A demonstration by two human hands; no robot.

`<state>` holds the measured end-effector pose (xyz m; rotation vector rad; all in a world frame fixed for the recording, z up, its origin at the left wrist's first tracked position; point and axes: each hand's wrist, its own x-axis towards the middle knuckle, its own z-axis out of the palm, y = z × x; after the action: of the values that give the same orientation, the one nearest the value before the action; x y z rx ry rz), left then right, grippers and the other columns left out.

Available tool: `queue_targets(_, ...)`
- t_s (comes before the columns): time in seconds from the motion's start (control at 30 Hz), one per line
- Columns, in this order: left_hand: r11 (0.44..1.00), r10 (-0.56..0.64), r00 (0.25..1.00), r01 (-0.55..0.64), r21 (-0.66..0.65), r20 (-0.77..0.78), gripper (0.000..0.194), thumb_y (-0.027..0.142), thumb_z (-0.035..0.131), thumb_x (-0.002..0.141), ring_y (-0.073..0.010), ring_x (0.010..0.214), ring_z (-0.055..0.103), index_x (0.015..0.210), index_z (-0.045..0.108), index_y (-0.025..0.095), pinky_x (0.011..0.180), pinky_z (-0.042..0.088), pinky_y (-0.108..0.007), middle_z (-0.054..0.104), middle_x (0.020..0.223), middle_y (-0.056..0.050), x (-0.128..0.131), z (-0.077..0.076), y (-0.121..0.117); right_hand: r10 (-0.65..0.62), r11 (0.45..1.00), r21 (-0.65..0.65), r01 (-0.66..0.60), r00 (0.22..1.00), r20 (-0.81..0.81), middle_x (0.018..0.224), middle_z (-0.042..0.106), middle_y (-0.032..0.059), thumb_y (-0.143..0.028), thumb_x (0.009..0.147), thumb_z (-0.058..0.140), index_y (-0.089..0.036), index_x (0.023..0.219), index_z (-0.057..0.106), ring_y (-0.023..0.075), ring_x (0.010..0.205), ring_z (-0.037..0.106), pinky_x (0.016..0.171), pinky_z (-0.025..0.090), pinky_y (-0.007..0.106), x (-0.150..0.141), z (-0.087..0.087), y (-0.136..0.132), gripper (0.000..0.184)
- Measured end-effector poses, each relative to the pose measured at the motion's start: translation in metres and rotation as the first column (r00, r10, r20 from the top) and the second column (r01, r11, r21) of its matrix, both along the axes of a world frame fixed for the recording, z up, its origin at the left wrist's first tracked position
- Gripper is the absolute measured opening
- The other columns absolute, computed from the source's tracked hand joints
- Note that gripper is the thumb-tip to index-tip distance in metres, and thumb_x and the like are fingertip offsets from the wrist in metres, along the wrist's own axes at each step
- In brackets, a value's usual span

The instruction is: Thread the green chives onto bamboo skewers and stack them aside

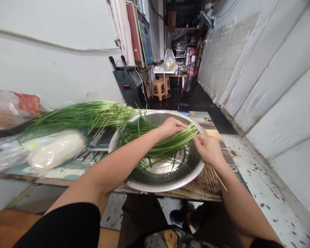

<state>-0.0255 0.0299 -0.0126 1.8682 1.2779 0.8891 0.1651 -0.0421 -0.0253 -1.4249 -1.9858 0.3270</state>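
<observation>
As I watch from the room, the table [69, 173] holds a big steel basin [155, 188], loose stalks [162, 148] inside; green pile [80, 115] & plastic-wrapped white pack [58, 150] to person's L, thin sticks [209, 177] R, nr. R forearm. L hand [171, 126] reaches over basin, curled on stalks, grip unclear; R hand [208, 147] pinched narrow by pale ends.

Head-height view, forward and down.
</observation>
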Motion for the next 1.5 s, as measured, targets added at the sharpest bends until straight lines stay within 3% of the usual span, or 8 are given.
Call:
queue_targets(0.1, 0.999, -0.044, 0.99, 0.042, -0.016, -0.134, 0.026, 0.01, 0.057, 0.074, -0.0143, 0.083, 0.064, 0.092, 0.075, 0.017, 0.082, 0.047, -0.025, 0.073, 0.093, -0.005, -0.015, 0.01, 0.006, 0.007, 1.0, 0.001, -0.007, 1.0, 0.0, 0.069, 0.068, 0.0033, -0.03, 0.081, 0.045, -0.019, 0.077, 0.067, 0.0177, 0.063, 0.059, 0.059, 0.038, 0.027, 0.0, -0.001, 0.001, 0.025)
queue_targets(0.27, 0.97, 0.24, 0.801, -0.181, 0.161, -0.548, 0.035, 0.022, 0.056, 0.079, -0.0245, 0.107, 0.055, 0.112, 0.067, 0.024, 0.093, 0.039, -0.039, 0.067, 0.113, -0.006, -0.034, -0.006, 0.02, 0.014, 1.0, -0.001, -0.014, 0.999, 0.046, 0.071, 0.069, 0.0037, -0.029, 0.081, 0.046, -0.019, 0.077, 0.067, 0.0177, 0.064, 0.061, 0.06, 0.039, 0.027, 0.001, -0.001, 0.001, 0.025)
queue_targets(0.4, 0.972, 0.227, 0.641, -0.104, 0.209, -0.734, 0.026, 0.03, 0.054, 0.082, -0.0295, 0.112, 0.047, 0.102, 0.071, 0.027, 0.089, 0.034, -0.046, 0.066, 0.114, -0.007, -0.029, -0.031, 0.018, 0.033, 0.999, -0.008, -0.033, 0.998, 0.053, 0.071, 0.069, 0.0037, -0.029, 0.081, 0.045, -0.019, 0.077, 0.067, 0.0181, 0.065, 0.061, 0.061, 0.04, 0.027, 0.001, 0.0, 0.001, 0.024)
queue_targets(0.57, 0.95, 0.189, 0.65, 0.068, 0.305, -0.736, 0.024, 0.022, 0.051, 0.082, -0.0259, 0.103, 0.051, 0.088, 0.074, 0.021, 0.084, 0.035, -0.04, 0.067, 0.102, -0.009, -0.014, -0.042, 0.015, 0.039, 0.999, -0.006, -0.039, 0.999, 0.037, 0.071, 0.069, 0.0036, -0.029, 0.081, 0.046, -0.018, 0.078, 0.067, 0.0181, 0.065, 0.061, 0.062, 0.041, 0.028, 0.001, 0.0, 0.001, 0.025)
queue_targets(0.7, 0.95, 0.221, 0.792, -0.045, 0.308, -0.568, 0.018, 0.02, 0.057, 0.076, -0.0218, 0.095, 0.056, 0.083, 0.074, 0.018, 0.082, 0.04, -0.034, 0.068, 0.1, -0.008, -0.015, -0.039, 0.022, 0.037, 0.999, -0.001, -0.037, 0.999, 0.033, 0.069, 0.068, 0.003, -0.029, 0.081, 0.046, -0.019, 0.078, 0.067, 0.0173, 0.063, 0.06, 0.06, 0.039, 0.027, 0.001, -0.002, 0.001, 0.024)
queue_targets(0.9, 0.963, 0.262, 0.959, -0.253, 0.094, -0.107, 0.017, 0.018, 0.062, 0.072, -0.0141, 0.07, 0.061, 0.084, 0.073, 0.011, 0.07, 0.046, -0.025, 0.07, 0.077, -0.006, -0.013, -0.026, 0.022, 0.043, 0.999, 0.001, -0.043, 0.999, 0.034, 0.066, 0.066, 0.0021, -0.028, 0.081, 0.046, -0.019, 0.073, 0.065, 0.0161, 0.061, 0.057, 0.057, 0.037, 0.026, 0.0, 0.0, 0.0, 0.023)
queue_targets(1.07, 0.972, 0.23, 0.961, -0.217, -0.095, 0.157, 0.019, 0.017, 0.065, 0.072, -0.0091, 0.056, 0.056, 0.088, 0.072, 0.01, 0.064, 0.047, -0.024, 0.069, 0.068, -0.004, 0.003, -0.019, 0.013, 0.041, 0.999, 0.004, -0.041, 0.998, 0.039, 0.061, 0.062, 0.0014, -0.027, 0.08, 0.045, -0.018, 0.069, 0.063, 0.0156, 0.058, 0.055, 0.056, 0.035, 0.026, 0.0, 0.001, 0.0, 0.023)
queue_targets(1.5, 0.96, 0.245, 0.923, -0.189, -0.204, 0.296, 0.008, 0.008, 0.066, 0.07, -0.0069, 0.052, 0.053, 0.075, 0.072, 0.009, 0.061, 0.045, -0.023, 0.066, 0.061, -0.004, 0.008, -0.008, 0.002, 0.035, 0.999, 0.01, -0.035, 0.999, 0.017, 0.062, 0.063, 0.0014, -0.028, 0.08, 0.044, -0.018, 0.069, 0.064, 0.0161, 0.059, 0.056, 0.057, 0.035, 0.026, 0.0, 0.001, -0.001, 0.025)
